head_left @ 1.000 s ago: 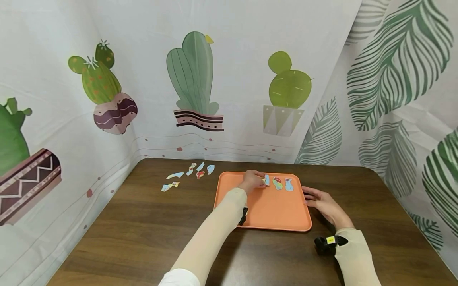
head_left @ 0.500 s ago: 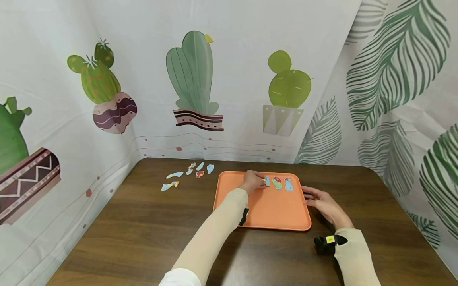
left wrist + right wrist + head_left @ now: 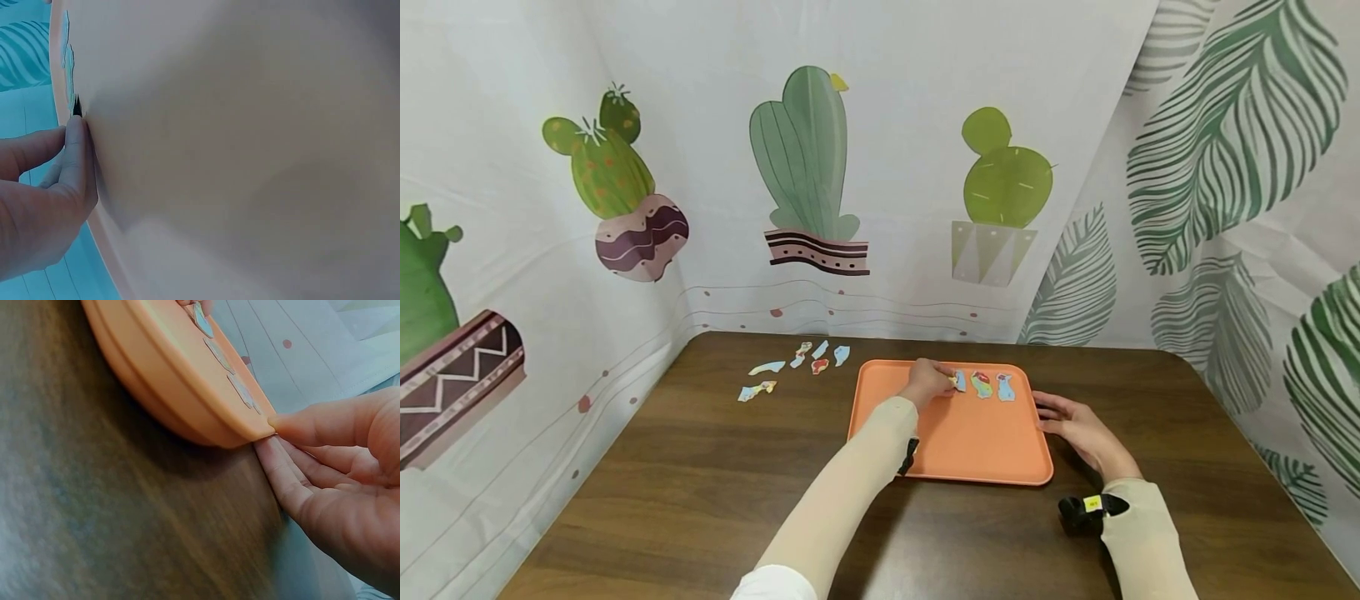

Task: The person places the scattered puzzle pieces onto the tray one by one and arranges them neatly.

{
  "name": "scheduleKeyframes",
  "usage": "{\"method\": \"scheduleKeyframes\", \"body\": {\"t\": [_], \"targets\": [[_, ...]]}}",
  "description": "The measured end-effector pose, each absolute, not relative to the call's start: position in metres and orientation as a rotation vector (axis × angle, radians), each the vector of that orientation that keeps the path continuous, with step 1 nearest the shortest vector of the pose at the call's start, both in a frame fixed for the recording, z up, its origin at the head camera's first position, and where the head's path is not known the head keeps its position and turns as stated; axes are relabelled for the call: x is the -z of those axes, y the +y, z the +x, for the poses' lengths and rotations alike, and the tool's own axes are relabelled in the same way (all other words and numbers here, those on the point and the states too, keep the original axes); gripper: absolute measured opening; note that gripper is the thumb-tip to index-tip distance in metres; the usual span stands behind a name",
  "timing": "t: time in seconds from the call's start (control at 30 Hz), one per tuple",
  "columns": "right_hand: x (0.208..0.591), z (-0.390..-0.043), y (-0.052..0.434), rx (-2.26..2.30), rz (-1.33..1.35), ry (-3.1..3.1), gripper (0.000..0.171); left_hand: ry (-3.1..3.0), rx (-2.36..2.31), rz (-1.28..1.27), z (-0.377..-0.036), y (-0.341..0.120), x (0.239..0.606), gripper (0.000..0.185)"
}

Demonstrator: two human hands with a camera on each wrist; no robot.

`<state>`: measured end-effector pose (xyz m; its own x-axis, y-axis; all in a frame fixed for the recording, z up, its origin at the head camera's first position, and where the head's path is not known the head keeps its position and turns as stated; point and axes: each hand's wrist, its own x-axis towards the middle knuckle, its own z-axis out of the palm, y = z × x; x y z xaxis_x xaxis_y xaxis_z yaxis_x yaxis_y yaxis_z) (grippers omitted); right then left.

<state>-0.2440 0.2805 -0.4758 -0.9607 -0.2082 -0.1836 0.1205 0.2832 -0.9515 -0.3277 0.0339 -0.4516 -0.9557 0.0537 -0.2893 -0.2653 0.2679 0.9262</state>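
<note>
An orange tray (image 3: 977, 442) lies on the wooden table. Over its far part my left hand (image 3: 928, 380) pinches a flat puzzle piece (image 3: 959, 380), light blue with some yellow, partly covered by the fingers. Just right of it on the tray lie a red, green and yellow piece (image 3: 982, 384) and a light blue piece (image 3: 1005, 387), side by side near the far rim. At the tray's right edge is my right hand (image 3: 1081, 432). The right wrist view shows its thumb on top of the rim and fingers beneath, gripping the tray (image 3: 187, 406).
Several loose puzzle pieces lie on the table left of the tray, among them a red one (image 3: 819, 366), a curved blue one (image 3: 767, 367) and a blue-yellow one (image 3: 756, 391). Behind the table (image 3: 700, 483) hangs a white cloth (image 3: 902, 167) printed with cacti and leaves.
The pinched piece has shifted very slightly under my left fingers. My right hand and the tray stay where they were.
</note>
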Motion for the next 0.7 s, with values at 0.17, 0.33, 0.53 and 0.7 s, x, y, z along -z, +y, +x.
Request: {"method": "scheduleKeyframes", "body": {"t": [0.17, 0.33, 0.53, 0.7], "targets": [[0.475, -0.244, 0.280, 1.731, -0.070, 2.285, 0.061, 2.277, -1.773, -0.170, -0.324, 0.028, 0.449, 0.026], [0.475, -0.242, 0.279, 1.734, -0.080, 2.276, 0.061, 2.246, -1.799, -0.147, -0.324, 0.018, 0.447, 0.025], [0.475, -0.242, 0.280, 1.724, -0.063, 2.282, 0.061, 2.182, -1.817, -0.068, -0.326, -0.001, 0.436, 0.028], [0.475, -0.243, 0.280, 1.722, -0.057, 2.281, 0.061, 2.140, -1.866, 0.018, -0.327, -0.020, 0.424, 0.028]]}}
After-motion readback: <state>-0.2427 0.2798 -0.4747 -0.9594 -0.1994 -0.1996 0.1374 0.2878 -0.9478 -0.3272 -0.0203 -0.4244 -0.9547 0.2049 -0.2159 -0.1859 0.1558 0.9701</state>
